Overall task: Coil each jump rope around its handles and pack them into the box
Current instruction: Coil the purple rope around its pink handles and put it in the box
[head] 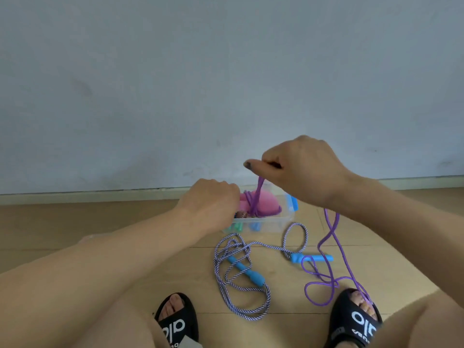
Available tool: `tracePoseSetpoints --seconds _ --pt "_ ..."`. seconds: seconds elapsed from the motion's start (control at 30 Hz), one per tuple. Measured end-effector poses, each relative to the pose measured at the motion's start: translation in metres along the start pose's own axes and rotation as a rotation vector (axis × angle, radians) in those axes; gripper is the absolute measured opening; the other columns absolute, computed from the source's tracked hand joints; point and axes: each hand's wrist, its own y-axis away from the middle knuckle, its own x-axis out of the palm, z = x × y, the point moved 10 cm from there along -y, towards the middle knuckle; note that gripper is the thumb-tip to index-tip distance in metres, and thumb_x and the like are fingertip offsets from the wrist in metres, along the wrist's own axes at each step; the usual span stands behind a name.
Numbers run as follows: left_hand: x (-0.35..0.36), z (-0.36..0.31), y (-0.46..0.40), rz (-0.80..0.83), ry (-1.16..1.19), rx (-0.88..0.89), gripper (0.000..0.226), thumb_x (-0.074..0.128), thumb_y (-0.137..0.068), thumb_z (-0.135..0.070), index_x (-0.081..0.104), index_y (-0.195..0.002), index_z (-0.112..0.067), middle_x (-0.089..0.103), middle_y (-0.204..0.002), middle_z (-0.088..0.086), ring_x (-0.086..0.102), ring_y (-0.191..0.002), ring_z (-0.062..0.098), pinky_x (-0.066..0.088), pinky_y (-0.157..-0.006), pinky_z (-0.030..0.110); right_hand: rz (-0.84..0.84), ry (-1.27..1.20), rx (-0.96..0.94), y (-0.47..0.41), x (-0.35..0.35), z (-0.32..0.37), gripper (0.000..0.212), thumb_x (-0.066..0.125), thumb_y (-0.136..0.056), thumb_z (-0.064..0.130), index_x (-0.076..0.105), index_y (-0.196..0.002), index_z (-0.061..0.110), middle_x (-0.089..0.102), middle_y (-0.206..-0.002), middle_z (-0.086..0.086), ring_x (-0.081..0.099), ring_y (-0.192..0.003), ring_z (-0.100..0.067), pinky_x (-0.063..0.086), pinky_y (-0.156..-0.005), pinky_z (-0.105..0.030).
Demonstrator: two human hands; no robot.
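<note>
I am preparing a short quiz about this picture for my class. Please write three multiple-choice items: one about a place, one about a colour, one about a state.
1. Where does the striped rope with blue handles lie?
A. inside the box
B. on the floor in front of the box
C. over the left arm

2. What colour is the rope that the right hand pulls up?
A. purple
B. green
C. white

3. In what state is the purple rope?
A. fully coiled and packed
B. partly wound on the pink handles, the rest loose
C. untouched on the floor

Answers:
1 B: it lies on the wooden floor, on the near side of the clear box.
2 A: a purple strand runs from the pinching fingers down to the pink handles.
3 B: some turns wrap the handles that the left hand holds; long loops trail to the floor.
</note>
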Motion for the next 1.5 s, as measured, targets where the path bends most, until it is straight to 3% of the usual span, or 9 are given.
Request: tracePoseSetpoints --seconds 0.2,0.4,0.53,0.67,0.83,1.0,1.2,1.37,1.5 --pt "-0.031 -0.036 0.025 -0.068 0.050 0.099 0.020 0.040 -0.097 -0.033 0.048 -0.107 -0.018 0.064 -0.097 0.002 0.062 -0.083 0.029 0.024 -0.060 0.033 0.096 0.023 -0.007 -0.020 0.035 -0.025 0.060 0.044 -0.094 0.057 0.031 -0.055 0.013 0.032 -0.050 -0.003 0.030 -0.052 -0.020 0.023 -0.051 -0.030" --pt "-0.076 -0.029 0.040 -0.293 0.164 0.181 0.020 0.042 -0.078 -0.035 0.051 -0.080 -0.016 0.058 -0.061 0.001 0.050 -0.045 0.027 0.015 -0.047 0.026 0.249 -0.469 0.115 -0.011 0.072 -0.024 0.059 0.051 -0.098 0.047 0.029 -0.051 0.019 0.026 -0.050 0.005 0.025 -0.048 -0.012 0.028 -0.053 -0.031" --pt "-0.083 0.005 0.040 -0.303 0.348 -0.019 0.020 0.050 -0.088 -0.044 0.048 -0.095 -0.025 0.062 -0.083 -0.002 0.054 -0.071 0.029 0.030 -0.061 0.033 0.424 -0.896 0.349 0.023 0.105 -0.023 0.026 0.061 -0.088 0.032 0.043 -0.069 0.031 0.042 -0.065 0.019 0.048 -0.053 0.002 0.038 -0.059 -0.015" --pt "-0.074 0.037 0.034 -0.295 0.408 -0.156 0.022 0.048 -0.092 -0.044 0.054 -0.090 -0.023 0.064 -0.082 -0.001 0.053 -0.072 0.030 0.034 -0.061 0.033 0.309 -1.069 0.558 0.043 0.133 -0.010 0.040 0.033 -0.100 0.020 0.028 -0.061 0.021 0.027 -0.048 0.010 0.024 -0.044 -0.011 0.023 -0.041 -0.018" --pt "-0.039 0.058 0.026 -0.124 0.288 -0.210 0.027 0.047 -0.093 -0.043 0.053 -0.081 -0.019 0.049 -0.066 -0.004 0.052 -0.064 0.023 0.036 -0.056 0.031 0.324 -0.848 0.509 0.066 0.119 -0.004 0.047 0.026 -0.106 0.032 0.029 -0.061 0.019 0.029 -0.046 0.008 0.027 -0.043 -0.011 0.026 -0.047 -0.023" --pt "-0.015 0.038 0.007 -0.015 0.109 -0.148 0.016 0.050 -0.093 -0.028 0.046 -0.083 -0.017 0.044 -0.070 -0.001 0.046 -0.065 0.025 0.032 -0.060 0.031 0.403 -0.475 0.348 0.087 0.113 0.037 0.038 0.028 -0.106 0.032 0.048 -0.079 0.014 0.055 -0.077 -0.007 0.051 -0.075 -0.028 0.043 -0.069 -0.037" --pt "0.013 0.008 0.003 0.108 -0.069 -0.058 0.015 0.050 -0.087 -0.010 0.062 -0.097 -0.013 0.067 -0.093 0.003 0.064 -0.079 0.026 0.033 -0.062 0.029 0.252 -0.123 0.053 0.047 0.049 0.040 0.045 0.037 -0.100 0.041 0.043 -0.065 0.013 0.047 -0.062 -0.001 0.046 -0.061 -0.023 0.027 -0.048 -0.032" --pt "-0.006 -0.032 0.016 -0.023 -0.050 0.098 0.011 0.049 -0.092 -0.023 0.058 -0.098 -0.017 0.066 -0.092 0.004 0.063 -0.079 0.028 0.027 -0.059 0.032 0.161 0.120 -0.011 0.004 0.024 -0.004 0.059 0.038 -0.096 0.061 0.039 -0.059 0.015 0.042 -0.054 0.000 0.038 -0.052 -0.016 0.032 -0.056 -0.031" --pt "-0.029 -0.052 0.029 -0.057 0.090 0.183 0.018 0.047 -0.094 -0.034 0.052 -0.096 -0.018 0.064 -0.090 0.006 0.062 -0.079 0.031 0.029 -0.059 0.033 0.166 0.031 -0.091 -0.007 0.045 -0.011 0.061 0.039 -0.095 0.061 0.032 -0.057 0.014 0.033 -0.051 -0.004 0.030 -0.050 -0.019 0.025 -0.051 -0.030"
